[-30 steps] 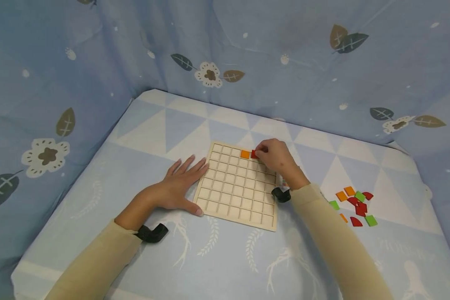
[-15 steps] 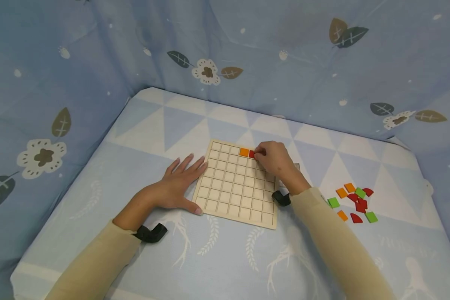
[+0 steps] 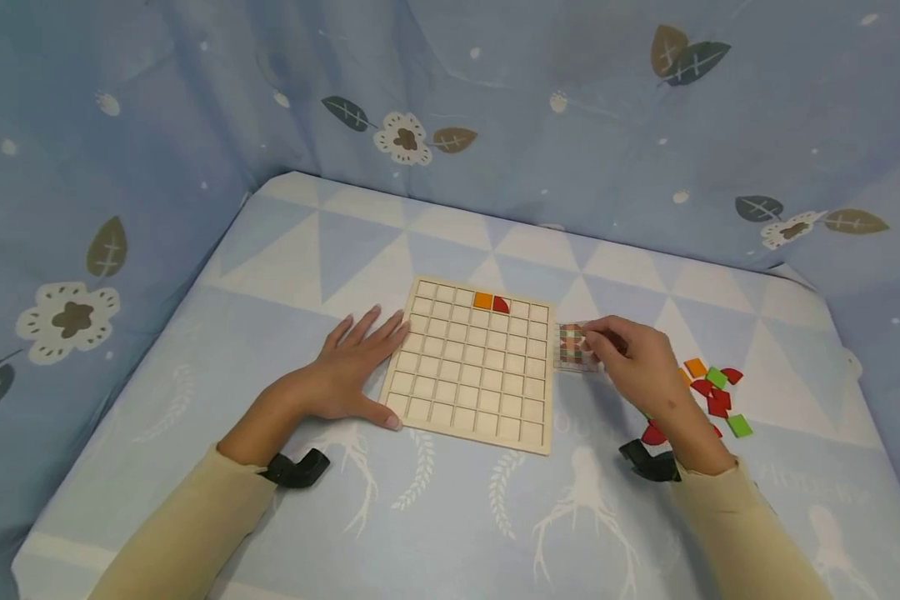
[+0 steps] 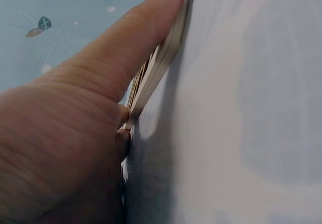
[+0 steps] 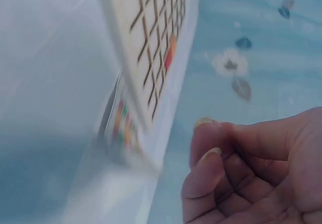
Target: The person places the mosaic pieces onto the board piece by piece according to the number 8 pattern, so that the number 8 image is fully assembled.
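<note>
In the head view a pale wooden grid board lies mid-table. An orange square tile and a red quarter-round tile sit side by side in its far row. My left hand rests with spread fingers at the board's left edge; the left wrist view shows the thumb along the edge. To the right of the board, my right hand hovers with loosely bent fingers, its fingertips overlapping a small patterned card. The right wrist view shows nothing held between those fingers.
Several loose tiles lie right of my right hand, among them an orange square, a green square and a red piece. My right forearm partly covers this pile. A patterned curtain borders the table at the back and sides.
My right hand has let go of the red quarter-round tile in the far row and moved right and nearer, uncovering the tile and the card. My left hand stays at the board's edge.
</note>
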